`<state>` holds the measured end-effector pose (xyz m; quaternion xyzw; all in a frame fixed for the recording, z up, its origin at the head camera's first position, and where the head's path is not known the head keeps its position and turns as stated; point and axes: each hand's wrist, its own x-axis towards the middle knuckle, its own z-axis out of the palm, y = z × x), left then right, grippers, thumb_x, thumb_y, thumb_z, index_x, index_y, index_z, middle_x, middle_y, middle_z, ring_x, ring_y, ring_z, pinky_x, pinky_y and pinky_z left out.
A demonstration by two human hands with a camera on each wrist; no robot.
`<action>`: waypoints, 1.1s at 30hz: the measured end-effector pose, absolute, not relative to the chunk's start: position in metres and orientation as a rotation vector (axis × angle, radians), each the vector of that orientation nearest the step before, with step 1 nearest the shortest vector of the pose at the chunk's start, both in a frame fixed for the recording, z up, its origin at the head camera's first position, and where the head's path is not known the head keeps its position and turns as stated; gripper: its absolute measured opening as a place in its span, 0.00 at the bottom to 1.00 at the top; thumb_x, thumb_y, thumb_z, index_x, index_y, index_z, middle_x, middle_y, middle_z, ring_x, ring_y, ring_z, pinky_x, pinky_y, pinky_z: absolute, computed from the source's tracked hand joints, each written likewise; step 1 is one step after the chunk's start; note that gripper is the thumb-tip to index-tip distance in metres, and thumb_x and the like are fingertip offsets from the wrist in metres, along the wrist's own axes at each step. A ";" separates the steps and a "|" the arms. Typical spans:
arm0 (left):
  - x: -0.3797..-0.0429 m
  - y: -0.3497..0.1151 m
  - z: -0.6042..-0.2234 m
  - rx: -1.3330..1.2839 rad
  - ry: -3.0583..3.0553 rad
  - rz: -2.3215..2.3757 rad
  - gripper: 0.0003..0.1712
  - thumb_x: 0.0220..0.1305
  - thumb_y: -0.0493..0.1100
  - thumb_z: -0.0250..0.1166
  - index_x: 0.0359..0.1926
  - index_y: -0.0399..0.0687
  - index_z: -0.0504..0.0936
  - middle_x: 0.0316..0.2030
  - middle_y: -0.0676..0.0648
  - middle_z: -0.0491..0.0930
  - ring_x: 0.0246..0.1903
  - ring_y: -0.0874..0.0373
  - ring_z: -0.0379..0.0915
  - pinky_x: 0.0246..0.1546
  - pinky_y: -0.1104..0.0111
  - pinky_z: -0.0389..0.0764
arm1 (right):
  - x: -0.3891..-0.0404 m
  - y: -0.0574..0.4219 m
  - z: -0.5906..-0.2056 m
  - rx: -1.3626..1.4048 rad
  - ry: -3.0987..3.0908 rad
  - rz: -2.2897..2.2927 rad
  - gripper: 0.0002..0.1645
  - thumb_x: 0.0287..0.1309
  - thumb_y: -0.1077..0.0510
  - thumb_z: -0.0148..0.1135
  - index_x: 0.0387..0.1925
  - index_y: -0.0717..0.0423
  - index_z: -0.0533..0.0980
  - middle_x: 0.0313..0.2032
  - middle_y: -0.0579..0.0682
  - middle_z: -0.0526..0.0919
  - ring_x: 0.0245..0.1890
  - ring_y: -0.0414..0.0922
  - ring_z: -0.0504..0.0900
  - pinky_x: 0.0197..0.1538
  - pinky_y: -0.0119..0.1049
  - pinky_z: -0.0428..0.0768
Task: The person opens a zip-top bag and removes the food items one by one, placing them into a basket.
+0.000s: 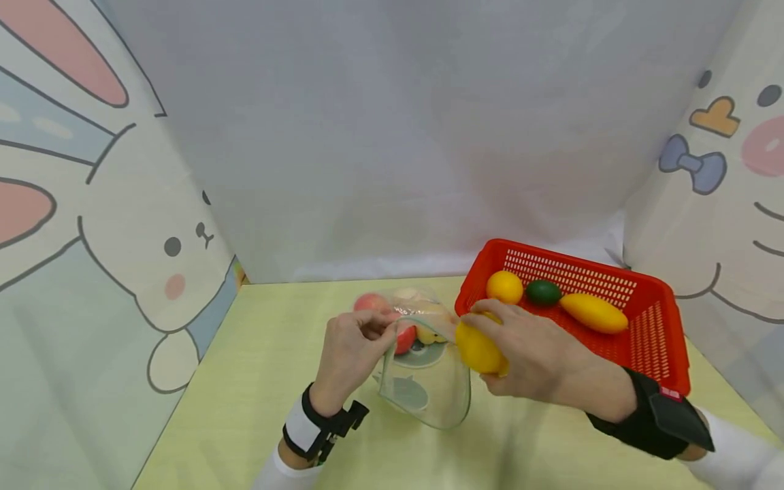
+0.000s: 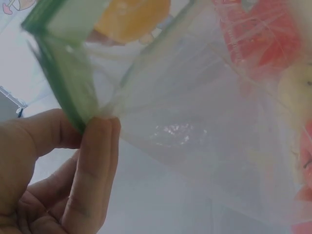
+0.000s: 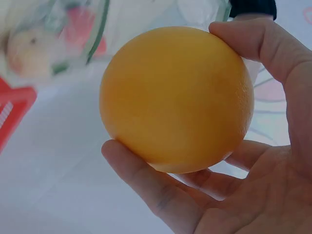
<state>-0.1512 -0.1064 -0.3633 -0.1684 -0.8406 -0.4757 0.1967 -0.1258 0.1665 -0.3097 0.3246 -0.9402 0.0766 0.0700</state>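
In the head view a clear zip bag (image 1: 422, 401) with a green-edged mouth lies on the table, its opening toward me. Inside it are red fruit (image 1: 404, 339) and a pale yellow fruit (image 1: 429, 335), blurred by the plastic. My left hand (image 1: 355, 350) pinches the bag's rim between thumb and fingers; the green zip edge (image 2: 61, 92) folds at the fingertips in the left wrist view. My right hand (image 1: 539, 354) grips a smooth, rounded yellow fruit (image 3: 175, 100) with thumb and fingers spread around it. That fruit overlaps the right side of the bag's mouth in the head view.
A red plastic basket (image 1: 664, 327) stands at the right, behind my right hand. It holds a round yellow fruit (image 1: 505, 287), a dark green fruit (image 1: 543, 292) and a long yellow fruit (image 1: 594, 313). A pale curtain (image 1: 392, 150) closes off the table's back.
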 end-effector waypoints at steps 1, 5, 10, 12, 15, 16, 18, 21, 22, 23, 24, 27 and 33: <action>-0.151 -0.106 -0.363 -0.474 -2.353 -1.335 0.03 0.59 0.33 0.76 0.35 0.40 0.93 0.28 0.46 0.91 0.22 0.66 0.80 0.27 0.76 0.82 | -0.130 0.171 -0.308 0.962 -2.802 0.228 0.45 0.44 0.48 0.85 0.65 0.51 0.77 0.61 0.56 0.80 0.48 0.49 0.83 0.48 0.47 0.90; -0.152 -0.107 -0.364 -0.477 -2.348 -1.341 0.03 0.59 0.32 0.76 0.35 0.40 0.93 0.29 0.45 0.91 0.22 0.66 0.80 0.27 0.76 0.82 | -0.153 0.187 -0.306 0.922 -2.757 0.312 0.40 0.43 0.51 0.86 0.60 0.55 0.80 0.56 0.56 0.82 0.42 0.47 0.83 0.45 0.44 0.89; -0.151 -0.107 -0.363 -0.474 -2.356 -1.346 0.03 0.59 0.32 0.75 0.35 0.41 0.93 0.28 0.46 0.91 0.22 0.66 0.80 0.27 0.76 0.82 | -0.189 0.202 -0.316 0.799 -2.870 0.462 0.37 0.46 0.53 0.83 0.59 0.58 0.80 0.53 0.57 0.85 0.44 0.49 0.81 0.46 0.45 0.88; -0.151 -0.107 -0.363 -0.477 -2.359 -1.346 0.03 0.59 0.33 0.75 0.36 0.41 0.93 0.28 0.46 0.91 0.22 0.66 0.80 0.27 0.76 0.82 | -0.204 0.207 -0.321 0.736 -2.923 0.469 0.38 0.48 0.53 0.82 0.61 0.59 0.80 0.52 0.58 0.85 0.45 0.50 0.80 0.47 0.47 0.88; -0.150 -0.107 -0.363 -0.485 -2.361 -1.344 0.03 0.59 0.33 0.75 0.36 0.39 0.93 0.28 0.45 0.91 0.22 0.66 0.80 0.27 0.77 0.82 | -0.224 0.214 -0.331 0.684 -2.990 0.474 0.38 0.49 0.53 0.81 0.62 0.61 0.79 0.52 0.59 0.84 0.46 0.52 0.79 0.47 0.48 0.87; -0.150 -0.107 -0.362 -0.486 -2.362 -1.345 0.03 0.59 0.33 0.75 0.36 0.38 0.93 0.28 0.45 0.91 0.22 0.66 0.80 0.27 0.77 0.82 | -0.231 0.217 -0.335 0.681 -2.999 0.480 0.38 0.49 0.53 0.81 0.62 0.62 0.79 0.52 0.59 0.84 0.47 0.52 0.79 0.48 0.49 0.87; -0.150 -0.107 -0.362 -0.487 -2.365 -1.348 0.03 0.60 0.33 0.75 0.36 0.37 0.92 0.28 0.45 0.91 0.22 0.66 0.80 0.27 0.77 0.82 | -0.242 0.222 -0.345 0.689 -3.013 0.499 0.38 0.49 0.54 0.81 0.61 0.63 0.79 0.51 0.59 0.84 0.46 0.52 0.79 0.48 0.49 0.86; -0.150 -0.107 -0.362 -0.482 -2.370 -1.348 0.04 0.60 0.34 0.75 0.36 0.37 0.92 0.28 0.45 0.91 0.22 0.66 0.80 0.27 0.77 0.82 | -0.258 0.227 -0.362 0.714 -3.039 0.474 0.37 0.48 0.55 0.80 0.60 0.62 0.80 0.52 0.58 0.85 0.48 0.52 0.78 0.51 0.50 0.85; -0.150 -0.107 -0.362 -0.479 -2.371 -1.348 0.03 0.60 0.34 0.75 0.36 0.37 0.92 0.28 0.45 0.91 0.22 0.66 0.80 0.27 0.77 0.82 | -0.262 0.228 -0.368 0.738 -3.045 0.454 0.36 0.48 0.55 0.80 0.60 0.61 0.80 0.53 0.57 0.85 0.48 0.52 0.79 0.52 0.51 0.85; -0.150 -0.108 -0.362 -0.478 -2.372 -1.346 0.04 0.60 0.34 0.75 0.36 0.37 0.92 0.28 0.45 0.91 0.22 0.66 0.80 0.27 0.77 0.82 | -0.266 0.229 -0.373 0.756 -3.060 0.427 0.36 0.48 0.56 0.80 0.60 0.60 0.81 0.52 0.56 0.85 0.48 0.52 0.79 0.53 0.51 0.86; -0.150 -0.108 -0.362 -0.478 -2.372 -1.344 0.03 0.60 0.34 0.75 0.36 0.37 0.92 0.28 0.45 0.91 0.22 0.66 0.80 0.27 0.77 0.82 | -0.270 0.230 -0.377 0.787 -3.070 0.395 0.36 0.48 0.56 0.80 0.60 0.59 0.81 0.51 0.55 0.86 0.48 0.52 0.79 0.53 0.52 0.86; -0.150 -0.108 -0.362 -0.479 -2.370 -1.343 0.04 0.60 0.35 0.75 0.35 0.37 0.92 0.28 0.46 0.91 0.22 0.66 0.80 0.27 0.77 0.82 | -0.279 0.233 -0.391 0.868 -3.089 0.286 0.35 0.51 0.56 0.79 0.61 0.58 0.81 0.49 0.52 0.87 0.47 0.51 0.81 0.55 0.54 0.87; -0.151 -0.108 -0.363 -0.480 -2.368 -1.354 0.04 0.60 0.36 0.76 0.36 0.38 0.93 0.28 0.46 0.91 0.22 0.66 0.80 0.27 0.77 0.82 | -0.289 0.234 -0.406 0.918 -3.106 0.189 0.36 0.54 0.56 0.80 0.64 0.58 0.80 0.56 0.60 0.86 0.51 0.59 0.84 0.60 0.62 0.85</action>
